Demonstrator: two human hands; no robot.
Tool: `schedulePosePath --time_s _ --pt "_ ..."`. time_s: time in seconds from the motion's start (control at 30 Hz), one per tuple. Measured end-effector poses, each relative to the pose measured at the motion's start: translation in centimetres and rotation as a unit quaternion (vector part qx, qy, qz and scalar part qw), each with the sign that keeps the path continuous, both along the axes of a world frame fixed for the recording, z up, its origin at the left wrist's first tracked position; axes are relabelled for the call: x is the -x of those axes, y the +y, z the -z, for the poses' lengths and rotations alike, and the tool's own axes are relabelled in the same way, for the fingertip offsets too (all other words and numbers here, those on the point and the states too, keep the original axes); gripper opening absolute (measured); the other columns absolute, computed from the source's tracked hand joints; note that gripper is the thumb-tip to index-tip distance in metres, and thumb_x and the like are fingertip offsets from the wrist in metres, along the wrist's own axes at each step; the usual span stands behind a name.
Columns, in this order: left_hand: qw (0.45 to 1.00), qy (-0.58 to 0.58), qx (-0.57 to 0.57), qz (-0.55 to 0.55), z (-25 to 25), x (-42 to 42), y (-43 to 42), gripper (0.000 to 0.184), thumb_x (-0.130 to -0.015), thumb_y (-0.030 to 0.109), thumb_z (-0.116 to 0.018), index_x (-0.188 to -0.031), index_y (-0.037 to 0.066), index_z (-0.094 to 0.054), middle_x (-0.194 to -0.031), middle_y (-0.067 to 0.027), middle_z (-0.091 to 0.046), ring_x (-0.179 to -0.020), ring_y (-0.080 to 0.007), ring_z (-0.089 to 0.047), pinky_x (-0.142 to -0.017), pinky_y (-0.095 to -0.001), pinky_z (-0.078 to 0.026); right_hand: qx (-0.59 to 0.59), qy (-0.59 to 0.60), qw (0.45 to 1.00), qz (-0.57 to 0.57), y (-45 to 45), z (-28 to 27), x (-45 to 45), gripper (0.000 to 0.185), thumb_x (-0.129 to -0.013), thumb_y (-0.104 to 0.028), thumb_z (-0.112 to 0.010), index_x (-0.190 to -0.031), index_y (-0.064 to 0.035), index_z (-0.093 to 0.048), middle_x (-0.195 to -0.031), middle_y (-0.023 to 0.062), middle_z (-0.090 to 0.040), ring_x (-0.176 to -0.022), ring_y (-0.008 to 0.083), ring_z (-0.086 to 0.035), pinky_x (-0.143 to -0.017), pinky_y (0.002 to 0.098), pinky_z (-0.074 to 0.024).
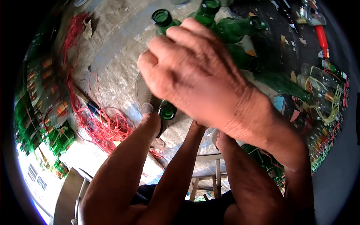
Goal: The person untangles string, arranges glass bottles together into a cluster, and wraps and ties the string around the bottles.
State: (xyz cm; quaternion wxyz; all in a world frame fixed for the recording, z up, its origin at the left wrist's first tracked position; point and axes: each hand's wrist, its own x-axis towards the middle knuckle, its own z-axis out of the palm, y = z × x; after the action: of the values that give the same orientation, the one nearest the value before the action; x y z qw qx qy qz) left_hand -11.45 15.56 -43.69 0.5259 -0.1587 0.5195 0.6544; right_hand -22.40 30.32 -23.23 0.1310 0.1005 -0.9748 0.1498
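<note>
My right hand (195, 71) fills the middle of the view, close to the camera, back of the hand up. Its fingers curl down, away from me, so whatever they hold is hidden. Just below it, the mouth of a green glass bottle (167, 111) points up beside my shoe (144, 90). My left forearm (176, 165) reaches forward between my legs, and the left hand disappears behind the right one. Beyond the knuckles are more green bottles: one upright (162, 18), one next to it (209, 9), and others lying on their sides (240, 29).
Tangled red string (105, 127) lies on the floor at left. Bundled bottles (48, 101) are stacked at the far left. Clear bottles tied with pale string (324, 93) and a red object (321, 39) are at right. A wooden stool (215, 168) stands behind my legs.
</note>
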Motion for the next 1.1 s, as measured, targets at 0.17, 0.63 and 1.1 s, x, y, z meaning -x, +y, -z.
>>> schedulePosePath --time_s 0.17,0.63,1.1 --pt "1.000 -0.007 0.013 0.015 -0.9 1.2 -0.1 0.017 -0.097 0.024 -0.073 -0.103 0.009 -0.066 -0.086 0.0037 -0.056 -0.071 -0.0079 -0.047 -0.061 -0.0266 -0.035 -0.049 0.009 0.999 0.016 -0.3 -0.3 -0.9 0.015 -0.076 -0.023 -0.074 -0.082 -0.0089 -0.070 -0.072 0.0059 -0.059 -0.077 0.0207 -0.059 -0.081 0.0411 -0.0480" --pt "0.999 -0.010 0.025 0.031 -2.1 1.7 0.6 0.015 -0.095 0.022 -0.076 -0.096 0.010 -0.068 -0.077 0.0063 -0.054 -0.063 -0.0055 -0.043 -0.054 -0.0246 -0.031 -0.006 -0.005 0.989 0.147 -1.1 -0.2 -1.9 0.019 -0.084 -0.017 -0.077 -0.094 -0.0030 -0.070 -0.094 0.0123 -0.062 -0.088 0.0229 -0.060 -0.092 0.0489 -0.0497" --pt "0.998 -0.050 -0.021 0.029 -1.5 -0.1 1.0 0.009 -0.093 0.015 -0.074 -0.090 0.011 -0.066 -0.074 0.0085 -0.054 -0.063 -0.0039 -0.044 -0.054 -0.0235 -0.034 0.223 -0.038 0.927 0.300 1.2 -1.6 -17.2 0.023 -0.090 -0.011 -0.072 -0.108 0.0047 -0.068 -0.095 0.0144 -0.068 -0.080 0.0214 -0.065 -0.075 0.0310 -0.0558"
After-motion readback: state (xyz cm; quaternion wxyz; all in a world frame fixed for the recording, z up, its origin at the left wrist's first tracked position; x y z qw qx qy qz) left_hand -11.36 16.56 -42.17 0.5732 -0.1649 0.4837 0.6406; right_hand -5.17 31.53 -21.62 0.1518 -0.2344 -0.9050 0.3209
